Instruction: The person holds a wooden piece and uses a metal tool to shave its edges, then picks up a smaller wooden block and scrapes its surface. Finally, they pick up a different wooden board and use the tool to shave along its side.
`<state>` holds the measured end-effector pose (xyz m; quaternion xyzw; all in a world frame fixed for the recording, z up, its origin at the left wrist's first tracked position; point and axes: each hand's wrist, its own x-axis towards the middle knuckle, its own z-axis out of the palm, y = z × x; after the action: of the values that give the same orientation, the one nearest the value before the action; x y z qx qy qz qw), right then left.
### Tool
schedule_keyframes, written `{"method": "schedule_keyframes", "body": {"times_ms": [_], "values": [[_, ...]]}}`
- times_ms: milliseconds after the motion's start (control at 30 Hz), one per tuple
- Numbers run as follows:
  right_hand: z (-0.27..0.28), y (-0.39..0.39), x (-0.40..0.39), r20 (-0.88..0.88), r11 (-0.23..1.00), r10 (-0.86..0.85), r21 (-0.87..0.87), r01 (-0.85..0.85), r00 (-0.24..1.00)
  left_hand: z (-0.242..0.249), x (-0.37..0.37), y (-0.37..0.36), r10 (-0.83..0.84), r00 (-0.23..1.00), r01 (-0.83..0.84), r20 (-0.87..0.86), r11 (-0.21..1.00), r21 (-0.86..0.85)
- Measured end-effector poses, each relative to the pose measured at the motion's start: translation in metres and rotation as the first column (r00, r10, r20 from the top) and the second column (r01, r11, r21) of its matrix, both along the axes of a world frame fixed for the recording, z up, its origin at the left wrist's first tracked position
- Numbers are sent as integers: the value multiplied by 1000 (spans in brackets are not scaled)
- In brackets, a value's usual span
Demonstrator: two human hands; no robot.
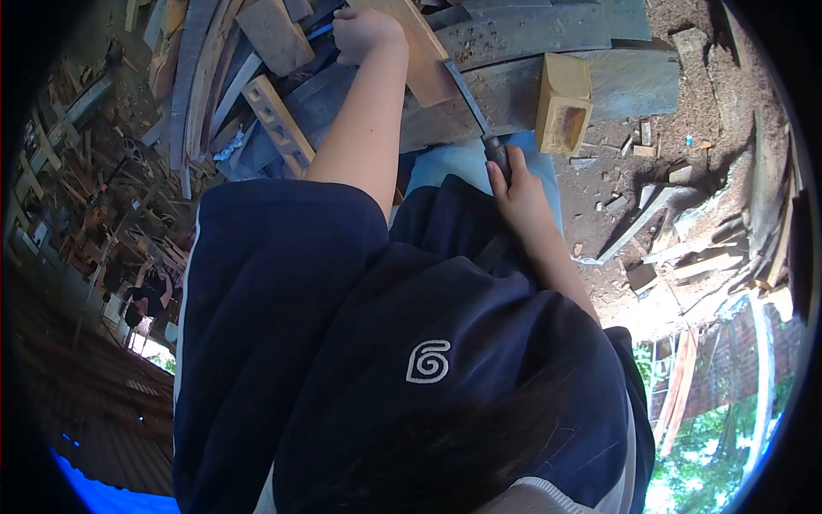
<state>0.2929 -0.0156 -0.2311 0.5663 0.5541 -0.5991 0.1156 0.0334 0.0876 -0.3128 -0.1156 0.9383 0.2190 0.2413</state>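
My left hand (366,36) is closed in a fist at the top of the view, beside a light wooden board (419,53). A thin blue strip (321,32) shows just left of the fist; whether my fingers hold it is hidden. In my right hand (520,193) is a long flat metal tool with a dark handle (497,156), like a chisel or file. Its blade (467,98) points up and left, its end at the board's right edge. A squared wooden block (565,94) with a hollow in its near face sits right of the blade.
Grey weathered planks (616,81) lie under the board and block. To the left are a notched wooden piece (278,124) and stacked curved boards (197,77). Offcuts (646,206) litter the ground at right. Another person (152,291) is far off at left.
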Motion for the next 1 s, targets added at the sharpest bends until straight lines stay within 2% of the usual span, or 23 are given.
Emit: {"method": "schedule_keyframes", "body": {"times_ms": [100,167,200,267,367,700,767,867,1000], "values": [[2,-3,0,9,1000,-6,18,6,1000,-35,-12,-7,-135,976,104,-170,978,-181],[3,-7,3,4,1000,-16,21,16,1000,-39,-15,-6,-243,933,160,-265,940,-302],[2,-11,9,8,1000,-15,19,15,1000,-39,-15,-5,-244,933,160,-264,940,-303],[2,-12,13,12,1000,-10,13,10,1000,-11,-9,5,-102,989,80,-110,979,-187],[3,-8,12,22,1000,4,-15,-3,1000,-19,-10,3,-110,974,80,-198,985,-150],[-10,-16,5,-45,998,-36,44,38,998,-25,-12,-1,-128,966,98,-223,986,-138],[-14,-7,-7,-61,996,-38,80,43,997,-27,-14,0,-147,971,106,-187,971,-213],[-13,10,-28,-47,998,-47,37,49,998,-27,-11,-3,-102,966,75,-237,990,-123],[-11,-3,-11,-68,996,-84,-1,85,994,-27,-13,0,-112,971,82,-210,985,-150]]}}
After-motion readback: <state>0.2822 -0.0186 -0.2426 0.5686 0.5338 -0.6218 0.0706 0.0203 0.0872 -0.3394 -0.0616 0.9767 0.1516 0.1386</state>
